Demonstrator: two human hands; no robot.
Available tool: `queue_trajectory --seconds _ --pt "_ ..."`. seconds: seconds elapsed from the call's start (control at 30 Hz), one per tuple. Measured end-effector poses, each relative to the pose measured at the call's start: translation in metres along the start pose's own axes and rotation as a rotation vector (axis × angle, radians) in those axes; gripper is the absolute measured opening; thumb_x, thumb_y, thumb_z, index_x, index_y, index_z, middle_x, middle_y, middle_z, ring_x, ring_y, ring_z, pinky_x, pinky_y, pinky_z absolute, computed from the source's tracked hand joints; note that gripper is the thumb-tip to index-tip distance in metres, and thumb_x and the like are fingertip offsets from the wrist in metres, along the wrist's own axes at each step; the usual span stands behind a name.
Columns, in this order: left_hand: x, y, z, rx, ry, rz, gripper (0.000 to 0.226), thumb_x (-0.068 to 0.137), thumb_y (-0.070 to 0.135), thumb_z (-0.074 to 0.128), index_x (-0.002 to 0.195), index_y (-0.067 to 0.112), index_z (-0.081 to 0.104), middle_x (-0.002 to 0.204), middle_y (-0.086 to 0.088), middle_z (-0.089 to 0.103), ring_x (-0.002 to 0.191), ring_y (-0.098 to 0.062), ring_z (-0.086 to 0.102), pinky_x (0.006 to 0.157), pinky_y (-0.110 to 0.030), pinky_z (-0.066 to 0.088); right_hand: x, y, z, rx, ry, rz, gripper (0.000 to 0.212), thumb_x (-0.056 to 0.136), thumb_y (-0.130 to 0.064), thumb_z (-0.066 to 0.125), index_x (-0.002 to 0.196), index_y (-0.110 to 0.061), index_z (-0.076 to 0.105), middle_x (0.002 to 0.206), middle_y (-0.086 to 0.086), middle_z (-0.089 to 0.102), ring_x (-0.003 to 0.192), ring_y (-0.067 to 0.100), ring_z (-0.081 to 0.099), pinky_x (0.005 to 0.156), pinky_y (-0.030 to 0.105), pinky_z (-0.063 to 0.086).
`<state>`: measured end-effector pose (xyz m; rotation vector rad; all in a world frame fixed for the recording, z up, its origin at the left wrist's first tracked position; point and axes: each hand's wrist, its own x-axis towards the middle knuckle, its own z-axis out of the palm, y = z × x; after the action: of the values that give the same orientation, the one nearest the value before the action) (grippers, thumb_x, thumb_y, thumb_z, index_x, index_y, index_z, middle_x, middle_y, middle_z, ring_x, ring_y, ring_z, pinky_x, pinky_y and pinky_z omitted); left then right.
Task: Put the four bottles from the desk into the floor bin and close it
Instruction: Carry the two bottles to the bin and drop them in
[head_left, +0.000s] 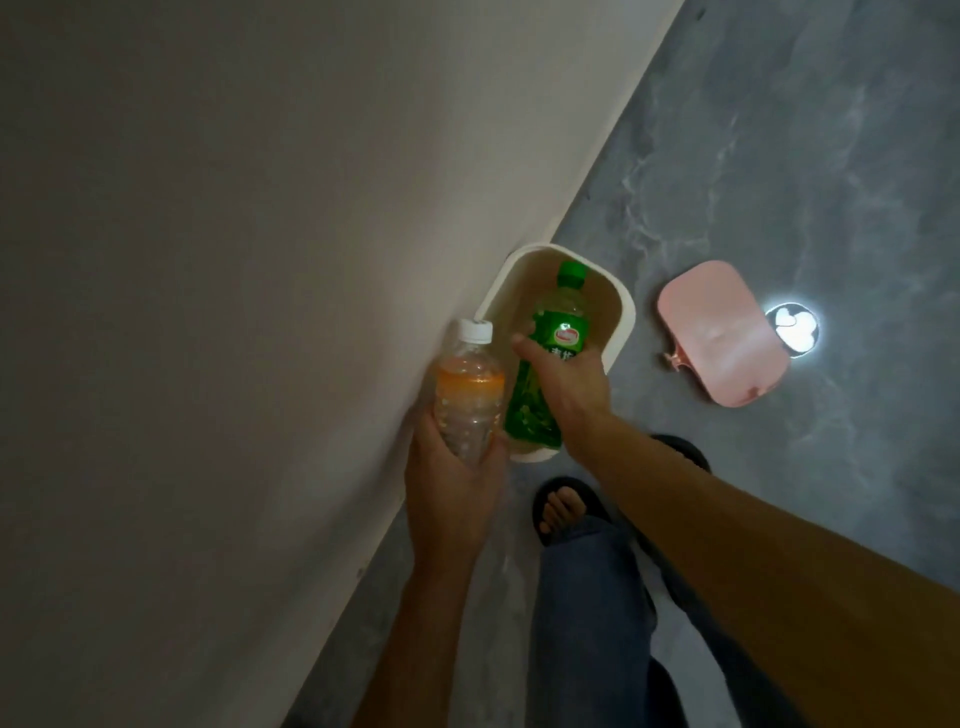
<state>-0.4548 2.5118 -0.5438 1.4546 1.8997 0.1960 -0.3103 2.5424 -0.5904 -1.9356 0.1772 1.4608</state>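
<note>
A cream floor bin (623, 312) stands open against the wall. My right hand (566, 395) grips a green-labelled bottle with a green cap (563, 317) and holds it over the bin's opening, cap pointing away from me. My left hand (452, 483) grips the base of a clear bottle with a white cap (467, 384) that holds a little orange liquid; it is upright, just left of the bin. The bin's pink lid (722, 332) lies flat on the floor to the right of the bin. I cannot see the inside bottom of the bin.
A plain wall (234, 260) fills the left half of the view. The grey marbled floor (779, 156) shows a bright light reflection (792, 327) beside the lid. My feet in dark sandals (563, 509) and jeans stand just below the bin.
</note>
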Motion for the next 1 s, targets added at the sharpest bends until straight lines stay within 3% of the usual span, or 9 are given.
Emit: queue_trajectory --seconds 0.2,0.47,0.53,0.63,0.73,0.8,0.9,0.93,1.0 --pt "0.014 -0.017 0.017 0.078 0.058 0.08 0.077 0.076 0.045 0.085 0.14 0.022 0.05 0.125 0.0 0.065 0.11 -0.02 0.066 0.089 -0.038 0.059 0.045 0.004 0.03 0.141 0.03 0.189 0.094 0.074 -0.045 0.078 0.15 -0.016 0.03 0.134 0.011 0.05 0.123 0.034 0.052 0.107 0.052 0.044" --pt "0.021 -0.022 0.02 0.07 0.026 0.104 0.073 0.074 0.049 0.083 0.135 0.027 0.05 0.117 0.005 0.067 0.1 -0.015 0.067 0.076 -0.024 0.054 0.096 0.018 0.044 0.215 0.013 0.342 0.096 0.075 -0.039 0.081 0.152 -0.017 0.03 0.141 0.016 0.048 0.126 0.04 0.051 0.109 0.055 0.043" --pt "0.022 -0.023 0.02 0.077 -0.005 0.109 0.071 0.076 0.051 0.082 0.136 0.03 0.049 0.115 0.007 0.067 0.098 -0.013 0.068 0.078 -0.028 0.058 0.103 0.018 0.041 0.219 0.01 0.358 0.096 0.076 -0.04 0.08 0.154 -0.016 0.03 0.143 0.017 0.047 0.128 0.04 0.05 0.11 0.054 0.044" --pt "0.022 -0.02 0.017 0.068 -0.039 0.108 0.064 0.075 0.052 0.079 0.129 0.036 0.049 0.107 0.013 0.066 0.091 -0.006 0.066 0.072 -0.021 0.053 0.104 0.012 0.034 0.149 -0.027 0.355 0.072 0.089 -0.039 0.069 0.149 -0.015 0.039 0.141 0.015 0.05 0.126 0.035 0.052 0.112 0.049 0.043" --pt "0.019 -0.01 0.012 0.067 -0.085 0.099 0.061 0.075 0.051 0.081 0.123 0.043 0.046 0.102 0.017 0.064 0.089 0.0 0.065 0.065 -0.014 0.045 0.091 -0.004 0.024 0.026 -0.042 0.277 0.036 0.1 -0.025 0.056 0.133 -0.012 0.052 0.127 0.012 0.056 0.112 0.03 0.056 0.101 0.04 0.047" --pt "0.016 -0.001 0.008 0.062 -0.119 0.09 0.063 0.075 0.052 0.081 0.125 0.044 0.044 0.104 0.018 0.062 0.09 0.001 0.063 0.066 -0.015 0.046 0.074 -0.015 0.015 -0.154 -0.092 0.122 0.027 0.1 -0.019 0.052 0.126 -0.012 0.056 0.121 0.01 0.059 0.109 0.028 0.059 0.095 0.039 0.049" --pt "0.015 0.015 0.003 0.058 -0.181 0.082 0.065 0.075 0.051 0.083 0.126 0.044 0.042 0.105 0.022 0.057 0.092 0.003 0.06 0.067 -0.015 0.046 0.034 -0.029 -0.017 -0.621 -0.211 -0.372 0.03 0.101 -0.02 0.047 0.129 -0.017 0.058 0.112 0.0 0.063 0.101 0.02 0.063 0.083 0.031 0.049" --pt "0.016 0.02 0.003 0.053 -0.202 0.075 0.065 0.075 0.051 0.082 0.125 0.043 0.042 0.106 0.022 0.056 0.093 0.001 0.061 0.067 -0.018 0.047 0.022 -0.031 -0.033 -0.825 -0.238 -0.563 0.03 0.101 -0.023 0.046 0.127 -0.018 0.059 0.111 0.0 0.066 0.099 0.021 0.065 0.084 0.032 0.051" --pt "0.02 0.031 0.006 0.052 -0.242 0.059 0.068 0.072 0.054 0.08 0.127 0.037 0.043 0.111 0.016 0.059 0.095 -0.007 0.063 0.066 -0.023 0.05 0.01 -0.028 -0.066 -1.27 -0.236 -0.964 0.03 0.096 -0.026 0.05 0.124 -0.019 0.062 0.118 0.004 0.067 0.113 0.027 0.063 0.102 0.039 0.046"
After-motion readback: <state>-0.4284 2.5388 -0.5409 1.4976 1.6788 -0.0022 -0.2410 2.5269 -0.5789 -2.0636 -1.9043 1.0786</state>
